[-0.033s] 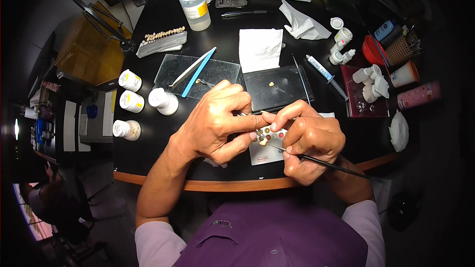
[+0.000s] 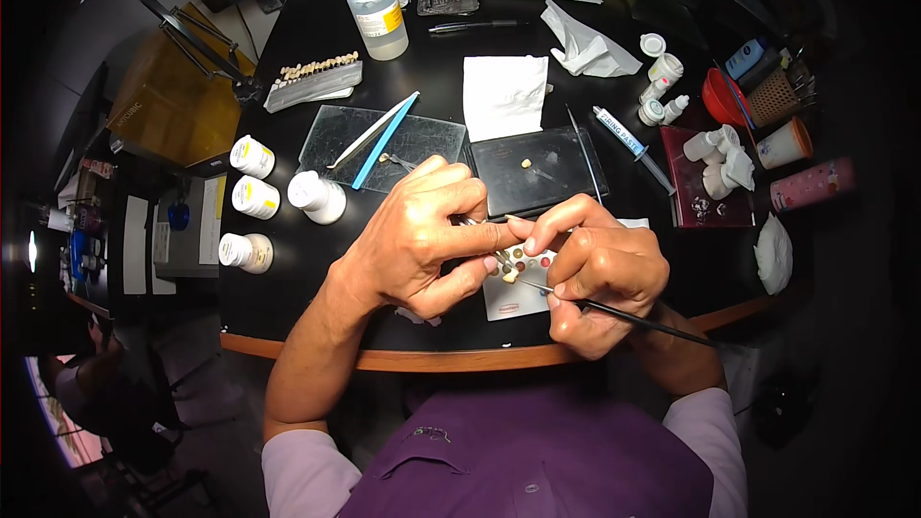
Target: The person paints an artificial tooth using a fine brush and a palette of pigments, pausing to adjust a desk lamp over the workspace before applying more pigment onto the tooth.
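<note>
My left hand [image 2: 422,245] is closed around metal tweezers [image 2: 502,257], mostly hidden by the fingers. At their tips is a small cream-coloured dental crown [image 2: 510,276]. My right hand [image 2: 609,278] pinches a fine brush [image 2: 633,315] with a long black handle, its tip touching or very close to the crown. The fingers of both hands meet above it. Beneath lies a white card [image 2: 513,303] with coloured round spots. Just beyond, a black palette [image 2: 499,192] bears another small tooth-shaped piece [image 2: 527,163].
A glass slab [image 2: 326,134] holds white and blue tweezers [image 2: 386,139]. White jars [image 2: 317,197] stand at left, near a tooth shade guide [image 2: 315,82] and a liquid bottle [image 2: 377,19]. Rightward are a paste syringe [image 2: 633,149], a red box [image 2: 686,201] and a red bowl [image 2: 721,98].
</note>
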`<state>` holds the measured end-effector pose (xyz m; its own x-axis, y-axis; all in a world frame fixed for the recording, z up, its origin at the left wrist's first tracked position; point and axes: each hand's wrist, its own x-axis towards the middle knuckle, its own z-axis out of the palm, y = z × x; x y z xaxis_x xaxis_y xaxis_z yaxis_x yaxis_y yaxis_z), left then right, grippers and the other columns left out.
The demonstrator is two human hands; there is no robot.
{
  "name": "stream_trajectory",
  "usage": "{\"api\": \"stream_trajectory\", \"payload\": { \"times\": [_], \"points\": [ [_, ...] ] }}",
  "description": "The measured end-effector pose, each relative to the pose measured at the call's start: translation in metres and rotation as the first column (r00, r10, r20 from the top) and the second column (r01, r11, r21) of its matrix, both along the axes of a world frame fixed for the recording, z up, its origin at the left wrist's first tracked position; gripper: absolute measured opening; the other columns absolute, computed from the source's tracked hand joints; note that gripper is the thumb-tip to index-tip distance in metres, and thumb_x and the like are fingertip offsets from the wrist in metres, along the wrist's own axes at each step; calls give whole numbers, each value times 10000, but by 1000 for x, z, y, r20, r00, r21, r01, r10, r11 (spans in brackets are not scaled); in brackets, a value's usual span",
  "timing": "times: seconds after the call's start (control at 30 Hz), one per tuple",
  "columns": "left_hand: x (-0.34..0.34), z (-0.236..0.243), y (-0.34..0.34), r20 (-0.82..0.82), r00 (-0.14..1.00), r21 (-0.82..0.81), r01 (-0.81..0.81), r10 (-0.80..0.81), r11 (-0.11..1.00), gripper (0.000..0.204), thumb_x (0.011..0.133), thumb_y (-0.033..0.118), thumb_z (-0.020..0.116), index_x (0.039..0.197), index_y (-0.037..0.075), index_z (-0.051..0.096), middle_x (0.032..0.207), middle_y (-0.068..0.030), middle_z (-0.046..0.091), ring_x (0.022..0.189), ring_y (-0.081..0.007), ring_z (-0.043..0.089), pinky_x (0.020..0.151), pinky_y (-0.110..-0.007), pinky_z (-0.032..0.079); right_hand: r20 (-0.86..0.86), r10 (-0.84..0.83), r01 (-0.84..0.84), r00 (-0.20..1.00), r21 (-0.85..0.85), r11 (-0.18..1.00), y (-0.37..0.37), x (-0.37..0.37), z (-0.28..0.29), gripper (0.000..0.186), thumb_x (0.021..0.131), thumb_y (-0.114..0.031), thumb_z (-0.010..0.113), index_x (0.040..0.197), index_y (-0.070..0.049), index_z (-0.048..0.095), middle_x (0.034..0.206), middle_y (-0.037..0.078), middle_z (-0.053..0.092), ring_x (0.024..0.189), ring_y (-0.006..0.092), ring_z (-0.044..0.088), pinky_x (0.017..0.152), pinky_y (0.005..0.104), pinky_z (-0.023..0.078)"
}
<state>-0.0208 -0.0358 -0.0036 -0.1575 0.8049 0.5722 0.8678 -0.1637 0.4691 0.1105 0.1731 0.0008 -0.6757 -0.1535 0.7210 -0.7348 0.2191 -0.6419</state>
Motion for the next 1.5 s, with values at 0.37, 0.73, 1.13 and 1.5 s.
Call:
{"api": "stream_trajectory", "payload": {
  "times": [0.37, 0.73, 1.13, 1.5],
  "points": [
    [1, -2, 2, 30, 999, 13, 13, -13, 1000, 481, 680, 214, 717, 1137, 112, 827, 723, -38, 451, 668, -221, 443, 667, -373, 322, 25, 18, -17, 1000, -29, 999, 0, 3, 0, 215, 600, 113, 610, 693, -55, 511, 660, 55, 615, 811, 284, 679, 922, 541, 647],
    [3, 6, 4, -28, 999, 51, 27, -25, 998, 496, 665, 203, 718, 1141, 118, 830, 720, -24, 450, 666, -214, 425, 658, -374, 306, -31, 10, -11, 999, -52, 999, 0, 5, 1, 242, 592, 125, 595, 706, -67, 502, 662, 44, 593, 813, 276, 683, 924, 510, 649],
    [4, 8, 4, -35, 999, 51, 25, -23, 998, 512, 642, 208, 696, 1124, 111, 837, 706, -20, 449, 662, -207, 432, 661, -370, 312, -33, 10, -11, 999, -44, 999, -2, 7, 3, 247, 591, 123, 594, 695, -74, 489, 658, 38, 582, 817, 267, 684, 906, 474, 657],
    [3, 6, 6, -43, 999, 65, 22, -19, 998, 513, 657, 228, 689, 1137, 117, 835, 698, -25, 451, 646, -213, 431, 646, -374, 310, -16, 22, -23, 1000, -52, 998, 0, 8, 3, 200, 636, 101, 597, 706, -69, 518, 667, 44, 592, 830, 264, 661, 932, 507, 651]
  ]
}}
